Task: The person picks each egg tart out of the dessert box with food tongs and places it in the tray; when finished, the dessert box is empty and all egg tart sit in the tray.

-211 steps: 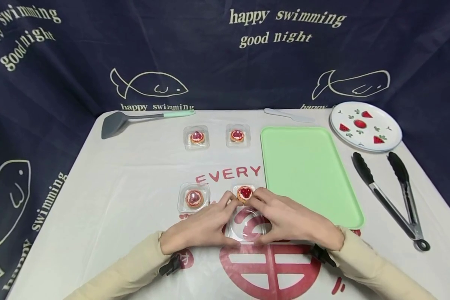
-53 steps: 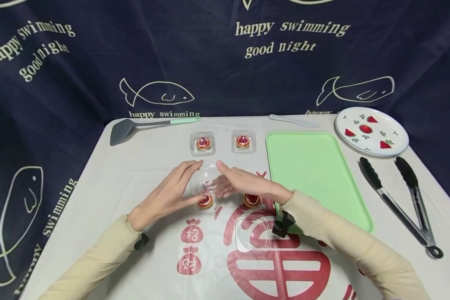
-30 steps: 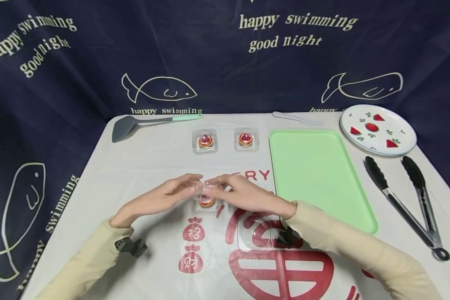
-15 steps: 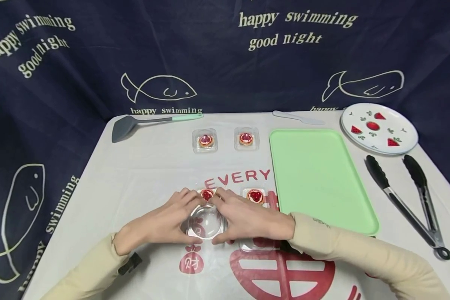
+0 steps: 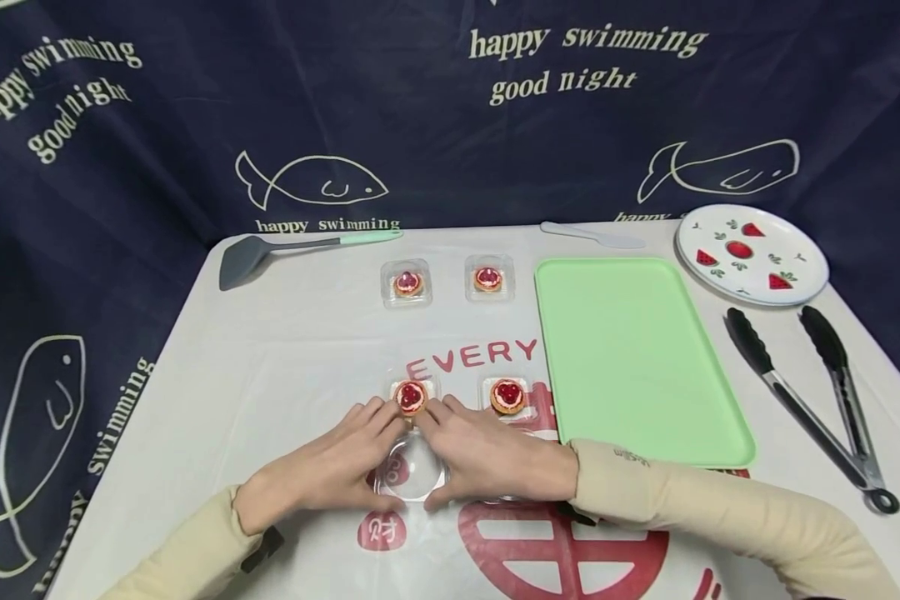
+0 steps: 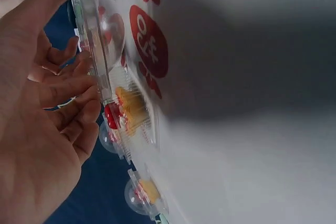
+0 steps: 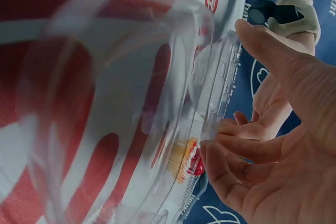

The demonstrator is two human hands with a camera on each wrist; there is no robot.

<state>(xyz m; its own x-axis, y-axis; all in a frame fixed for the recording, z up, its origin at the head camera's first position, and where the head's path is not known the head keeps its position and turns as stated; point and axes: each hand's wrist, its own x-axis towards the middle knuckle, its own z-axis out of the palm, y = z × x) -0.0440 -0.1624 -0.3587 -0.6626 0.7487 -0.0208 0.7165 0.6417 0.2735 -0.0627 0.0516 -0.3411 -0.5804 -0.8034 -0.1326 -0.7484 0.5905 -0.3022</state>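
In the head view, your left hand [image 5: 330,468] and right hand [image 5: 491,457] grip the clear lid [image 5: 414,473], lower centre; letting go could let it spring up, pressing hard might tip the tart [image 5: 410,397]. It's squarish, without a clear long axis. In the left wrist view, upper left, its dome bulges right, towards the tablecloth [image 6: 236,177]. In the right wrist view, right of centre, its rim runs steeply, top leaning right.

The white table [image 5: 270,367] carries 4 tart boxes [image 5: 408,283], spatula [image 5: 300,244], spreader [image 5: 597,237], tray [image 5: 645,358], plate [image 5: 757,258], tongs [image 5: 807,422].
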